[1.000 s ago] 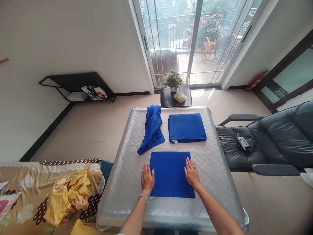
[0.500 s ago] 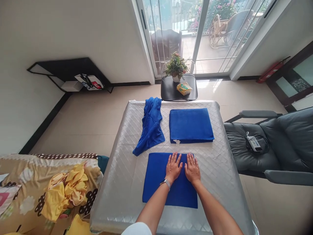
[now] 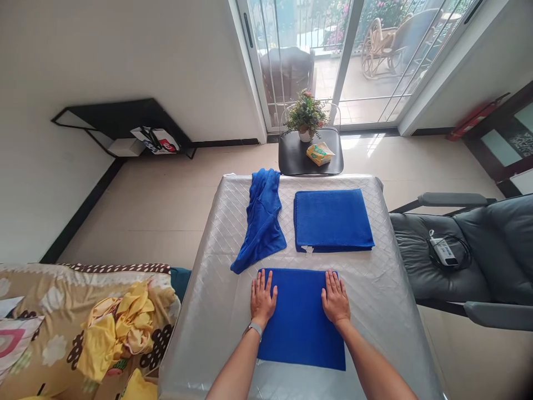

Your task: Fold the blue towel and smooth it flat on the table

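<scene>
A folded blue towel [image 3: 298, 322] lies flat near the front of a table covered in silver quilted cloth [image 3: 216, 311]. My left hand [image 3: 262, 298] rests flat, fingers spread, on the towel's upper left corner. My right hand [image 3: 335, 298] lies flat with fingers stretched on its upper right corner. Neither hand holds anything. Behind, a second folded blue towel [image 3: 332, 220] lies at the back right of the table. A crumpled blue towel [image 3: 261, 219] sprawls at the back left.
A black side table [image 3: 293, 158] with a potted plant [image 3: 306, 114] and a yellow packet [image 3: 319, 154] stands beyond the table. A grey armchair [image 3: 478, 250] holding a device with a cable [image 3: 443, 251] sits to the right. A patterned bedspread with yellow cloth [image 3: 112, 328] lies to the left.
My hands slid apart from the middle of the front towel out to its upper corners. The view shifted slightly.
</scene>
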A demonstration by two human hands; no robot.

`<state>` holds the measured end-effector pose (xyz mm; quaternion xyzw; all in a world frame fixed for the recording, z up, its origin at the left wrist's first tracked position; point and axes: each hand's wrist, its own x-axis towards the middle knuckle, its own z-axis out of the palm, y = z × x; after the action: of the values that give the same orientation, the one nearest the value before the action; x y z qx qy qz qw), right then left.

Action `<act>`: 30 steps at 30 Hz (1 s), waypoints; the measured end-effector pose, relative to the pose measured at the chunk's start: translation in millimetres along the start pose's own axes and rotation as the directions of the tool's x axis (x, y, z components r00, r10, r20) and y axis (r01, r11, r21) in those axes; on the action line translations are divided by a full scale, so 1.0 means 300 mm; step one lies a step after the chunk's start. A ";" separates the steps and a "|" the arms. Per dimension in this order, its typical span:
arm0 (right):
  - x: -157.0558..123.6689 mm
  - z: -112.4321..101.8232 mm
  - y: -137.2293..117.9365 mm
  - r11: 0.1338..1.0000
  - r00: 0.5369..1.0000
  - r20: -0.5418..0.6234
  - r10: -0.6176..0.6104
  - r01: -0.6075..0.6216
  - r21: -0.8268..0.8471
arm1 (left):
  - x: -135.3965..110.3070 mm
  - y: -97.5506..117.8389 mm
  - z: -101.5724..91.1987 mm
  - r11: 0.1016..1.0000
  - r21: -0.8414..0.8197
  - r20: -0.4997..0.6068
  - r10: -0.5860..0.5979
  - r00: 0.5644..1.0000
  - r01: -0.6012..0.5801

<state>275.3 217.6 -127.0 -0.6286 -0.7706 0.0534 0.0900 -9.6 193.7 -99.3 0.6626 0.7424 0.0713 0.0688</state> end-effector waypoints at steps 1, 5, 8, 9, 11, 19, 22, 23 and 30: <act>0.000 0.000 0.000 1.000 1.000 0.000 0.001 -0.001 -0.001 | 0.000 0.002 0.000 1.000 0.002 0.004 0.000 1.000 0.000; -0.003 0.002 0.001 1.000 1.000 -0.002 -0.002 0.002 0.000 | 0.001 0.003 0.005 1.000 0.021 0.014 -0.001 1.000 0.000; -0.003 0.001 0.001 1.000 1.000 0.000 -0.003 0.003 0.000 | 0.001 -0.003 0.010 1.000 0.027 0.014 -0.002 1.000 0.001; -0.003 0.000 0.001 1.000 1.000 0.000 -0.003 0.003 -0.001 | 0.001 -0.004 0.011 1.000 0.026 0.014 -0.003 1.000 0.002; -0.002 -0.003 0.000 1.000 1.000 0.001 -0.003 0.003 -0.003 | 0.001 -0.006 0.011 1.000 0.021 0.016 -0.005 1.000 0.005; -0.001 -0.013 -0.001 1.000 1.000 0.002 -0.003 0.003 -0.013 | 0.001 -0.010 0.015 1.000 0.020 0.024 0.003 1.000 -0.003; 0.000 -0.020 -0.001 1.000 1.000 0.020 -0.006 0.006 -0.023 | 0.001 -0.009 0.013 1.000 0.007 0.027 -0.003 1.000 0.002; 0.000 -0.022 -0.001 1.000 1.000 0.024 -0.007 0.008 -0.027 | 0.001 -0.008 0.011 1.000 0.000 0.030 -0.004 1.000 0.004; 0.002 -0.022 0.001 0.999 1.000 0.020 -0.009 0.009 -0.033 | 0.004 -0.007 0.005 0.999 -0.044 0.029 0.000 1.000 0.001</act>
<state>276.9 217.9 -120.4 -0.6260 -0.7751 0.0463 0.0721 -11.5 194.6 -101.3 0.6618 0.7397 0.0782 0.0940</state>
